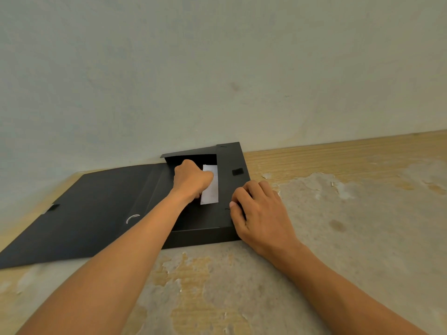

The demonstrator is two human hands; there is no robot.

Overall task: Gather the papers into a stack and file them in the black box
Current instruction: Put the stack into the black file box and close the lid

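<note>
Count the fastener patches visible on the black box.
2. One patch sits on the box's right flap, beyond the right hand; the other is at the open lid's left edge. More may be hidden.

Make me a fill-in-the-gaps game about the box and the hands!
The box is coloured ____. Its lid lies ____, flat on the table. The left hand, inside the box, holds the ____ paper. The right hand holds the box's ____ side.
Missing words: black; open; white; right.
</note>
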